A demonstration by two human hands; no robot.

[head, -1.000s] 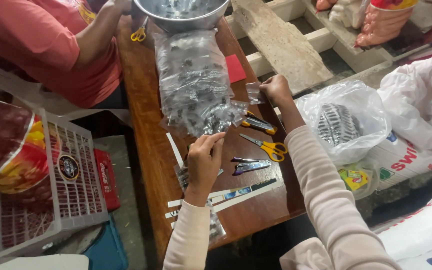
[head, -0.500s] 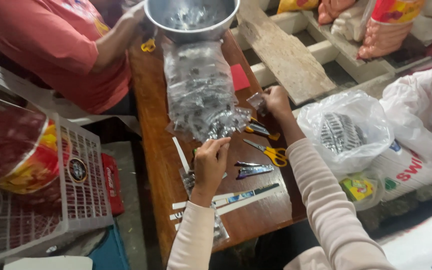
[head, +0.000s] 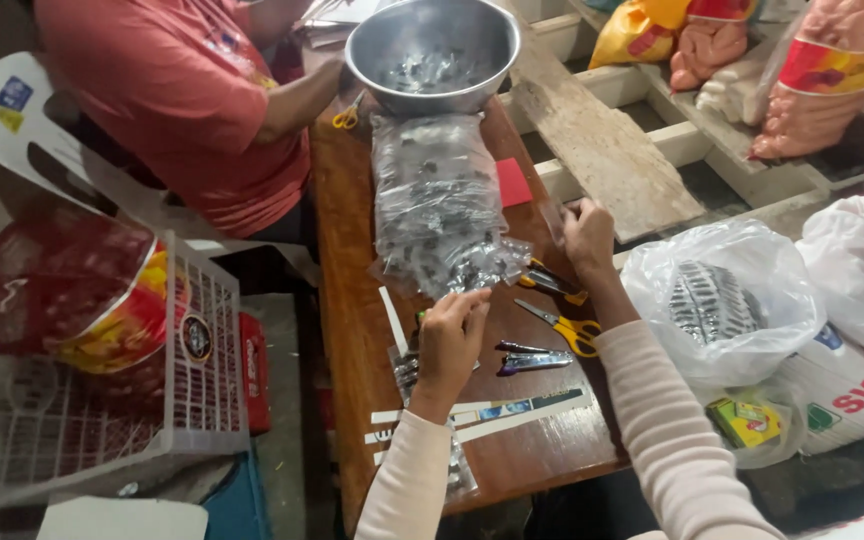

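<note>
Two hands over the wooden table (head: pixel 352 330): left hand (head: pixel 449 335) curled loosely, fingertips at the mouth of the clear plastic bag (head: pixel 437 205) of small metal pieces, possibly pinching one; right hand (head: pixel 588 235) half-closed at the far table edge, contents unclear. Yellow-handled scissors (head: pixel 562 325) between them, steel bowl (head: pixel 434 50) beyond the bag.

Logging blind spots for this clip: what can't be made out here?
- Head view: what the left hand pinches; its own fingers cover it.
- Small items in the long clear plastic bag: too small, glare.
- Right hand fingertips: turned away at the table edge.
- Contents of the round steel bowl: blurred.
</note>
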